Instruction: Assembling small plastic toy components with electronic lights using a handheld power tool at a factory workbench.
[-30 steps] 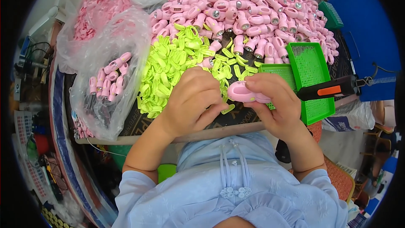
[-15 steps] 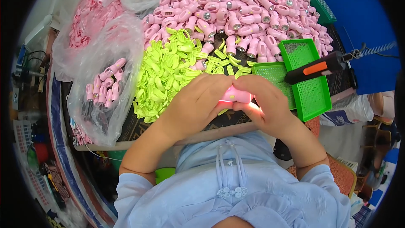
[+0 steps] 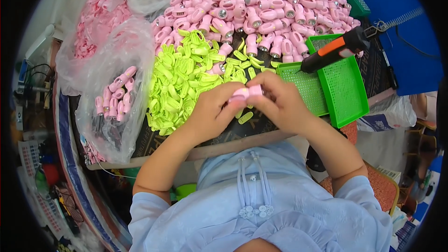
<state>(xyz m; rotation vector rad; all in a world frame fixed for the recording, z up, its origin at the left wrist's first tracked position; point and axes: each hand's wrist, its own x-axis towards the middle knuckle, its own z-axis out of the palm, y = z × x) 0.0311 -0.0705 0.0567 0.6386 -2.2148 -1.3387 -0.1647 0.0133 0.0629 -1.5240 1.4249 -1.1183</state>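
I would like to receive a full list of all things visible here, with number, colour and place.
held torch: one, pink, between both hands
torch pile: many, pink, back
clips: many, yellow-green, left of centre
plastic bags: count unclear, clear, left
bagged torches: several, pink, left
pink parts: many, pink, upper left
trays: two, green, right
tool: one, black-orange, above trays
spring: one, metallic, upper right
basket: one, dark green, back right
pen: one, black, right
panel: one, blue, right
Edge clutter: unclear
shirt: one, light blue, bottom
left hand, right hand: two, bare, centre
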